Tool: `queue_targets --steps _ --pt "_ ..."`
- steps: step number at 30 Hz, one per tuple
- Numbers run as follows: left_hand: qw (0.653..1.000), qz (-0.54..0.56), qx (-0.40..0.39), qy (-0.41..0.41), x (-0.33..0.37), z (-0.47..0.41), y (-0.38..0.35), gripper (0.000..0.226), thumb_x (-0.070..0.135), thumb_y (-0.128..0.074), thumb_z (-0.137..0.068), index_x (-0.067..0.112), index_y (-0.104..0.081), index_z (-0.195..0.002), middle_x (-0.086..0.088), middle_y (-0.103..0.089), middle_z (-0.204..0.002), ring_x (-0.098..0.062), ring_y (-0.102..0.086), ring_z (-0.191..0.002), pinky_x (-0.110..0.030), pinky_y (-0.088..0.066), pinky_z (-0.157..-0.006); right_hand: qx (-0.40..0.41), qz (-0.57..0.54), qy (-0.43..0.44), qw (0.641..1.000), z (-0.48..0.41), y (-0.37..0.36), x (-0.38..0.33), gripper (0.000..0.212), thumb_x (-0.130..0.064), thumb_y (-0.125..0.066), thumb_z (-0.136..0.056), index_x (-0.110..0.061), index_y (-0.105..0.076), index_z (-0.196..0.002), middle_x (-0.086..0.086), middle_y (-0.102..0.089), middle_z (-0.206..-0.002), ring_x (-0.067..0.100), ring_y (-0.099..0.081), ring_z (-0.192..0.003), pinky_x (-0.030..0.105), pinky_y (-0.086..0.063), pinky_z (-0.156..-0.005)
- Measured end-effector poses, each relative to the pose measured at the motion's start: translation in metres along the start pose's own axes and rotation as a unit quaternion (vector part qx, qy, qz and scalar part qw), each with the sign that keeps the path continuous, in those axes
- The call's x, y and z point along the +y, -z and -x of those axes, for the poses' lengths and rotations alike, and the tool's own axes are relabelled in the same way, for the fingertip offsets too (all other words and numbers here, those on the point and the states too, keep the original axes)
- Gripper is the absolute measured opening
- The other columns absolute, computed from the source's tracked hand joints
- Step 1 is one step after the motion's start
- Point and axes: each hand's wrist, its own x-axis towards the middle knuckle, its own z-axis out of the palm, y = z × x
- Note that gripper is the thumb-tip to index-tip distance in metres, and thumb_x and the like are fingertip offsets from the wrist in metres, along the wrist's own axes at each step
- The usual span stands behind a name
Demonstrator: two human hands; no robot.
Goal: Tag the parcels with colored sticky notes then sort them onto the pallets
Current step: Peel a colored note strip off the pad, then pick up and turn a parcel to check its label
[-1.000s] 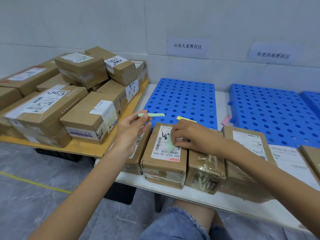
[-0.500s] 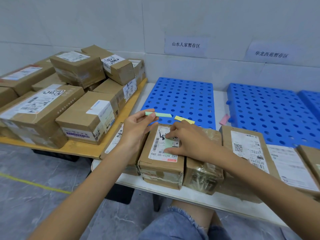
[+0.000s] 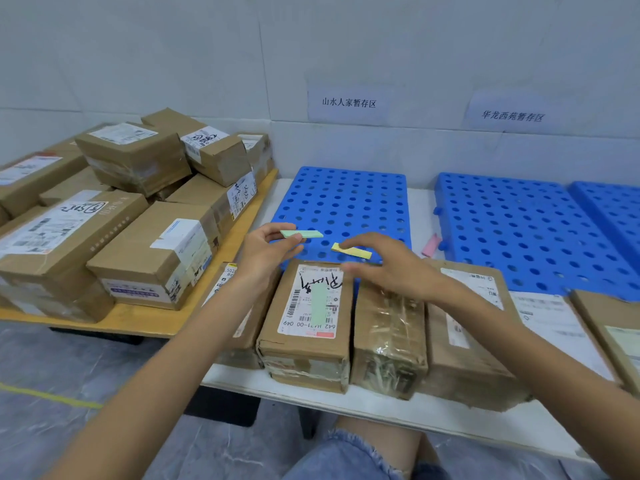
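Our left hand point(image 3: 266, 251) pinches the green note pad point(image 3: 301, 233) in its grip; our right hand point(image 3: 384, 268) hovers with loose, empty fingers. The tagged parcel point(image 3: 308, 344) lies just below the right hand, the nearer one. Its long axis points toward us, and the blue pallet point(image 3: 346, 199) is directly behind it.

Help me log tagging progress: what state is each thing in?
front parcel: tagged, green note on its label
green pad: pinched by left hand
yellow pad: lying on the near blue pallet
pink pad: lying right of that pallet
right hand: open, holding nothing
near blue pallet: no parcels on it
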Motion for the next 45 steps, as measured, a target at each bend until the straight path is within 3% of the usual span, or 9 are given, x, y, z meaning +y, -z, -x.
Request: queue_targets --steps 3,7,17,24,30,35,37,40,45 --pt "0.993 -0.118 -0.018 -0.007 -0.001 -0.025 -0.008 0.024 -0.006 -0.067 -0.083 -0.002 -0.064 -0.106 -0.012 -0.06 -0.099 -0.022 -0.068 -0.079 -0.016 -0.057 -0.062 0.097 -0.048 -0.052 0.993 -0.009 0.031 0.034 0.021 -0.027 -0.059 -0.093 -0.016 -0.068 -0.108 -0.006 -0.065 -0.115 0.004 -0.054 -0.107 -0.002 -0.033 -0.079" --pt "0.941 -0.332 -0.022 -0.069 -0.007 -0.056 -0.018 0.02 0.007 -0.074 -0.082 0.009 -0.07 -0.101 -0.007 -0.067 -0.104 -0.022 -0.066 -0.085 -0.031 -0.059 -0.068 0.151 -0.063 -0.128 0.978 -0.019 0.06 0.091 0.011 -0.018 -0.06 -0.093 -0.013 -0.069 -0.096 -0.001 -0.068 -0.102 0.016 -0.062 -0.098 0.026 -0.05 -0.075" --pt "0.743 -0.641 -0.018 -0.193 -0.009 -0.077 -0.035 0.02 0.036 -0.07 -0.086 0.023 -0.069 -0.101 -0.007 -0.062 -0.109 -0.029 -0.054 -0.11 -0.043 -0.047 -0.085 0.062 0.188 -0.187 0.962 -0.039 0.073 0.175 0.023 -0.027 -0.07 -0.085 -0.015 -0.068 -0.104 0.01 -0.06 -0.109 0.026 -0.052 -0.109 0.037 -0.043 -0.089" --pt "0.803 -0.553 -0.06 -0.215 -0.009 -0.08 -0.098 0.013 0.027 -0.058 -0.093 0.02 -0.067 -0.098 -0.004 -0.061 -0.11 -0.024 -0.051 -0.111 -0.039 -0.045 -0.078 -0.1 0.423 -0.221 0.873 -0.064 0.064 0.188 0.066 -0.071 -0.053 -0.078 -0.015 -0.065 -0.109 0.014 -0.018 -0.154 0.036 0.002 -0.145 0.065 0.006 -0.109" --pt "0.831 -0.508 -0.091 -0.207 -0.018 -0.081 -0.109 0.014 0.021 -0.054 -0.095 0.019 -0.067 -0.098 -0.001 -0.063 -0.112 -0.02 -0.054 -0.111 -0.041 -0.048 -0.085 -0.06 0.414 -0.182 0.89 -0.069 0.065 0.194 0.049 -0.061 -0.058 -0.081 -0.013 -0.065 -0.087 0.011 -0.049 -0.129 0.031 -0.018 -0.142 0.064 0.009 -0.109" --pt "0.852 -0.464 -0.115 -0.212 -0.017 -0.07 -0.113 0.016 0.017 -0.052 -0.096 0.018 -0.069 -0.094 0.002 -0.065 -0.113 -0.015 -0.057 -0.11 -0.034 -0.046 -0.089 0.058 0.322 -0.131 0.936 -0.064 0.069 0.187 0.027 -0.036 -0.059 -0.09 -0.013 -0.072 -0.085 0.003 -0.062 -0.095 0.022 -0.054 -0.103 0.05 -0.018 -0.113" --pt "0.872 -0.422 -0.132 -0.21 -0.011 -0.063 -0.12 0.019 0.015 -0.052 -0.097 0.014 -0.07 -0.095 0.002 -0.069 -0.108 -0.011 -0.059 -0.104 -0.028 -0.046 -0.093 0.136 0.28 -0.096 0.945 -0.06 0.073 0.18 0.022 -0.029 -0.058 -0.092 -0.014 -0.073 -0.088 0.004 -0.063 -0.091 0.023 -0.057 -0.091 0.036 -0.041 -0.09" --pt "0.907 -0.343 -0.164 -0.181 -0.001 -0.051 -0.133 0.021 0.015 -0.054 -0.097 0.01 -0.068 -0.112 -0.002 -0.068 -0.11 -0.004 -0.059 -0.092 -0.022 -0.049 -0.091 0.238 0.164 -0.071 0.955 -0.054 0.079 0.152 0.022 -0.023 -0.061 -0.09 -0.014 -0.073 -0.073 -0.004 -0.064 -0.075 0.017 -0.057 -0.073 0.026 -0.042 -0.064" --pt "0.901 -0.315 -0.178 -0.238 0.007 -0.028 -0.148 0.05 0.016 -0.066 -0.09 0.012 -0.05 -0.137 0.001 -0.058 -0.129 -0.009 -0.057 -0.111 -0.01 -0.047 -0.082 0.297 -0.07 -0.067 0.95 -0.044 0.081 0.085 0.015 -0.022 -0.066 -0.087 -0.016 -0.07 -0.074 -0.009 -0.068 -0.068 0.003 -0.064 -0.067 0.013 -0.048 -0.064"
